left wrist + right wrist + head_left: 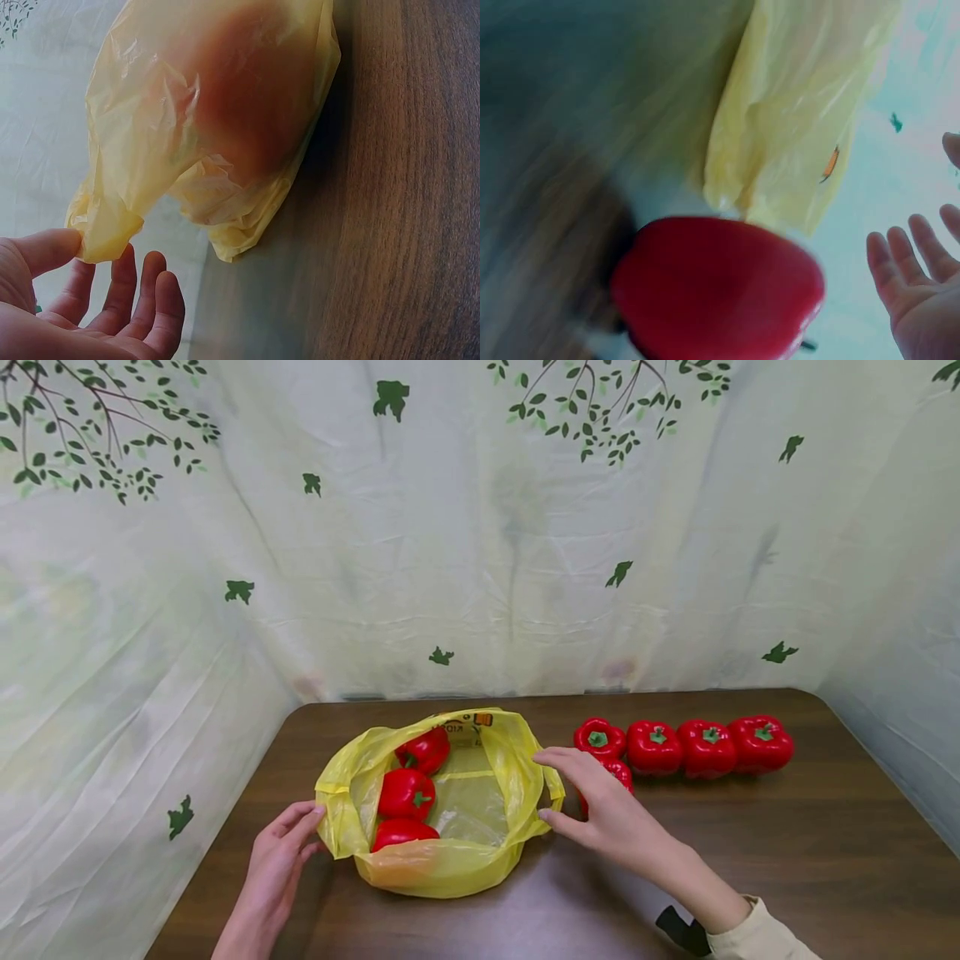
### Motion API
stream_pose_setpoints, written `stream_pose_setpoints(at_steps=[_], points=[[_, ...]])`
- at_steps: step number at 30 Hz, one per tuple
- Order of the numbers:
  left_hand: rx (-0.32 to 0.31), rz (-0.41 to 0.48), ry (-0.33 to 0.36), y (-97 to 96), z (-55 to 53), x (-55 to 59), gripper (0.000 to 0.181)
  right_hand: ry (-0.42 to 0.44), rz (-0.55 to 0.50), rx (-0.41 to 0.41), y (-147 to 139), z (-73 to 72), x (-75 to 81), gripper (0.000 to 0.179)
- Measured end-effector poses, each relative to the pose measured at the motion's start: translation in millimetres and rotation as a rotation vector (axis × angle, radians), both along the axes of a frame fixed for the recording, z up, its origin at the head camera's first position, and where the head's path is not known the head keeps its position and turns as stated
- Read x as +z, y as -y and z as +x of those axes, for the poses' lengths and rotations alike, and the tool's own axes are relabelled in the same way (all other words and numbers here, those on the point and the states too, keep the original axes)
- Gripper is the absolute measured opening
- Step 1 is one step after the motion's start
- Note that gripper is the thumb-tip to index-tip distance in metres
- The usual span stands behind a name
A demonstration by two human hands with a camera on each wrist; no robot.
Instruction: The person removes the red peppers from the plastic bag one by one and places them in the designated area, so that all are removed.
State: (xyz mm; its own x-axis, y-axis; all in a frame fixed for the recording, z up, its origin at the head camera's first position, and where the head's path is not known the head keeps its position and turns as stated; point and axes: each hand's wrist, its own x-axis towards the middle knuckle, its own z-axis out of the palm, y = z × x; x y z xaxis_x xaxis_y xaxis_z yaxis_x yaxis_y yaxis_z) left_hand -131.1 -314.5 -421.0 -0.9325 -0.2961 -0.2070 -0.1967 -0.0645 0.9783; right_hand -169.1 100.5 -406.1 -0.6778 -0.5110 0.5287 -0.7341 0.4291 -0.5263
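Observation:
A yellow plastic bag (pixel 442 870) stands on the table with its mouth wide open, and 3 red bell peppers (pixel 407 793) lie along its left inside. At the bag's left edge my left hand (pixel 273 868) pinches the handle between thumb and fingers; the left wrist view shows the gathered handle (pixel 109 229) there. My right hand (pixel 607 806) hovers by the bag's right handle, thumb and fingers spread apart with nothing between them. Behind that hand sits another red bell pepper (pixel 617 770), partly hidden by it and seen large in the right wrist view.
A row of several red bell peppers (pixel 709 749) stands at the back right of the brown wooden table (pixel 787 843). A pale curtain (pixel 465 560) printed with leaves hangs behind and on both sides. The right wrist wears a dark strap (pixel 681 932) beside a beige sleeve.

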Motion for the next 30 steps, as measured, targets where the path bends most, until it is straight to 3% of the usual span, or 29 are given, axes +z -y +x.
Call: stream_pose_setpoints(at_steps=[10, 17, 30], points=[[-0.012, -0.002, 0.018, -1.3, -0.5, 4.7, 0.016, 0.102, 0.063, 0.09, 35, -2.8, 13.6, 0.054], [-0.017, -0.005, 0.007, -0.2, -0.5, 4.6, 0.017, 0.109, 0.082, 0.151, 60, -11.5, 20.1, 0.05], [-0.012, -0.011, 0.026, -0.9, 0.2, 6.7, 0.014, 0.214, 0.193, 0.204, 108, -28.5, 48.8, 0.048]])
